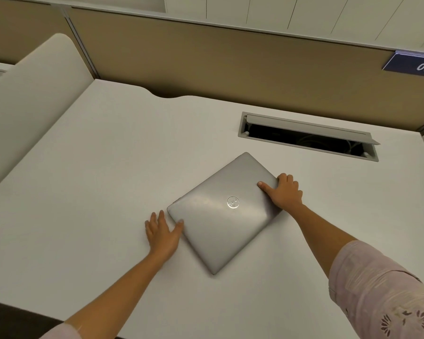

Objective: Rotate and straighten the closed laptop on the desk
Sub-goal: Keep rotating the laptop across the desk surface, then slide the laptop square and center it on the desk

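A closed silver laptop (224, 211) lies flat on the white desk (96, 167), turned like a diamond with one corner pointing toward me. My right hand (283, 192) grips its right corner, thumb on the lid and fingers curled over the edge. My left hand (163, 231) rests flat on the desk against the laptop's left corner, with the thumb touching the lid edge and the fingers spread.
An open cable tray slot (309, 138) is cut into the desk behind the laptop. A tan partition wall (230, 64) closes the back, with a blue "016" label (414, 66) at right. A cream side panel (30, 99) stands at left.
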